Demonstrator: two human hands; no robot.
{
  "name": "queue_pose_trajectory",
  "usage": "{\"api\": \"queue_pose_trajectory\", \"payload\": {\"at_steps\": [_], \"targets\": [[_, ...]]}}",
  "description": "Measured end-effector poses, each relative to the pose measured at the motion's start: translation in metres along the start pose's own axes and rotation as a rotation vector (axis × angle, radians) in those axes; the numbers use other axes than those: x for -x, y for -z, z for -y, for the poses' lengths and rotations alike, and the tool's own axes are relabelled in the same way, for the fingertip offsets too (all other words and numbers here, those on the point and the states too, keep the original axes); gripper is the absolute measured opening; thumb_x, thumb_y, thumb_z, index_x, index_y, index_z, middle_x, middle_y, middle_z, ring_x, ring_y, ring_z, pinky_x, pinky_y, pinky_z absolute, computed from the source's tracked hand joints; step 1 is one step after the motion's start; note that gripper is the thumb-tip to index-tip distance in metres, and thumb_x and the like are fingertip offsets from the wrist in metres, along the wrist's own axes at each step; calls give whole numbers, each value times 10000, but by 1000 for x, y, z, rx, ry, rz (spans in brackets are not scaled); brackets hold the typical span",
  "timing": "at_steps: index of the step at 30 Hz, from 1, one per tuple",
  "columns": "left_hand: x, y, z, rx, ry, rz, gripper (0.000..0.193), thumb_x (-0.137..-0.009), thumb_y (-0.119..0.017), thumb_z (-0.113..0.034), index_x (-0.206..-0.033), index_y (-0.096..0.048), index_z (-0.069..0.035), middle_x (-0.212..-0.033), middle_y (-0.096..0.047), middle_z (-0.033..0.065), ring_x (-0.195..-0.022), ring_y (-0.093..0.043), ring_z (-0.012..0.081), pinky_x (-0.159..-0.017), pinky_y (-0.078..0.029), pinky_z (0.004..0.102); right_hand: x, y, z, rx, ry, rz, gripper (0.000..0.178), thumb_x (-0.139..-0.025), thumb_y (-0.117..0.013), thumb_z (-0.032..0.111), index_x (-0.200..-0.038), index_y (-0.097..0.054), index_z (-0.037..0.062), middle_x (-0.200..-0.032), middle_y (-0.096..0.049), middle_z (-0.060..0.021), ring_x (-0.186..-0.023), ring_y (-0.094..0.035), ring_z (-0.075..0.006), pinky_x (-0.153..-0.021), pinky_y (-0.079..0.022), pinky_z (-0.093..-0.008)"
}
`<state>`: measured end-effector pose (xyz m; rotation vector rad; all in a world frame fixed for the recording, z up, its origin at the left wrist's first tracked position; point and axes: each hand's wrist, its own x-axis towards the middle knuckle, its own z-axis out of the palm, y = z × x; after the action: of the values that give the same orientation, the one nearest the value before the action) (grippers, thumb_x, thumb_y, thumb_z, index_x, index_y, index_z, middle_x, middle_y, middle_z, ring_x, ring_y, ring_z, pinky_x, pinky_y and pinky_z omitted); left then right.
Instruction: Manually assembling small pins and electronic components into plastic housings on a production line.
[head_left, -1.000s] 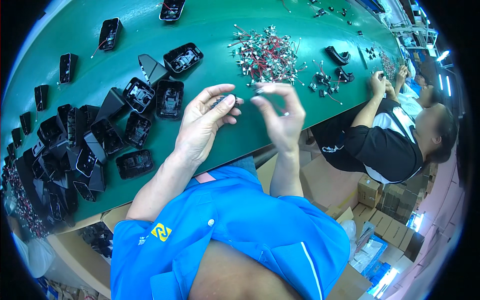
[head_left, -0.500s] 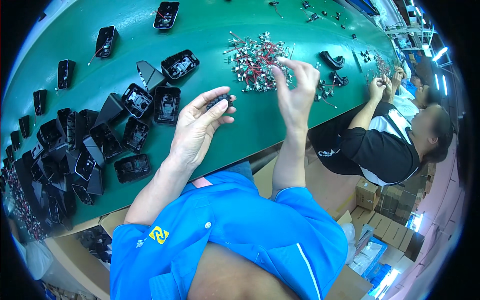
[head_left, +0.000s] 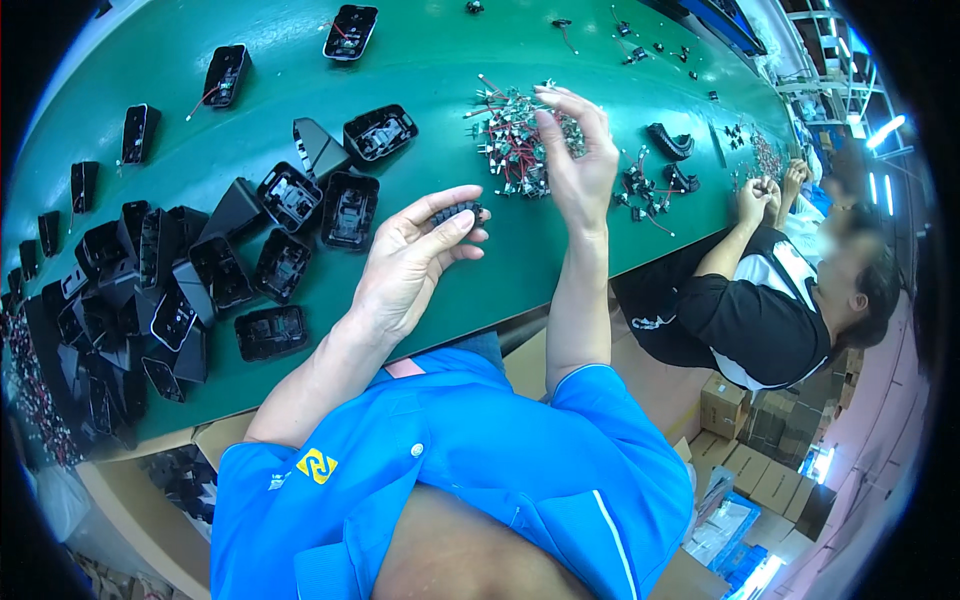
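Observation:
In the middle, my left hand (head_left: 420, 245) is closed around a small, black ribbed part (head_left: 457, 213), its thumb pressed on top and much of the part hidden by fingers. To its right, my right hand (head_left: 582, 160) is raised in front of a pile of small circuit boards with red wires (head_left: 510, 145). Its thumb and bent fingers stand apart, and nothing shows between them. Left of my left hand lie several open black plastic housings (head_left: 349, 210), some with parts inside.
A heap of black housings (head_left: 130, 290) fills the green table's (head_left: 430, 320) left side. Curved black ribbed strips (head_left: 668, 142) and small wired parts (head_left: 640, 185) lie to the right. Beyond them a co-worker in a black and white top (head_left: 760, 300) sits at the table. Cardboard boxes (head_left: 722, 402) stand below.
My right hand has shifted slightly left and its thumb and fingers have drawn closer together. My left hand keeps the ribbed part. The view has shifted slightly.

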<state>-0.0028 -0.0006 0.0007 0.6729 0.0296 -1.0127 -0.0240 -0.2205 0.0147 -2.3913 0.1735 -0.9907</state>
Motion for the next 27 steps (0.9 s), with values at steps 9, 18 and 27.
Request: {"api": "queue_pose_trajectory", "payload": {"at_steps": [9, 18, 27], "targets": [[-1, 0, 0, 16, -50, 19, 376, -968, -616, -27, -1336, -563, 25, -1134, -607, 163, -987, -614, 176, -845, -554, 277, 1, 0, -1, -688, -244, -206, 237, -957, -642, 45, -1192, -622, 18, -1051, -696, -135, -987, -671, -192, -920, -508, -298], [-2, 1, 0, 24, -64, 25, 385, -969, -611, -24, -1347, -554, 24, -1133, -607, 161, -991, -616, 178, -847, -556, 282, -5, -1, 10, -698, -135, -233, 282, -931, -654, -5, -1210, -615, 3, -1088, -697, -119, -926, -682, -182, -810, -539, -258], [-2, 0, -5, 61, -86, 20, 373, -980, -595, -32, -1344, -550, 34, -1112, -621, 156, -978, -629, 177, -834, -559, 270, 8, 4, 23, -650, -161, -198, 209, -921, -660, -13, -1128, -657, 18, -1085, -698, -115, -934, -680, -181, -802, -537, -254]]}}
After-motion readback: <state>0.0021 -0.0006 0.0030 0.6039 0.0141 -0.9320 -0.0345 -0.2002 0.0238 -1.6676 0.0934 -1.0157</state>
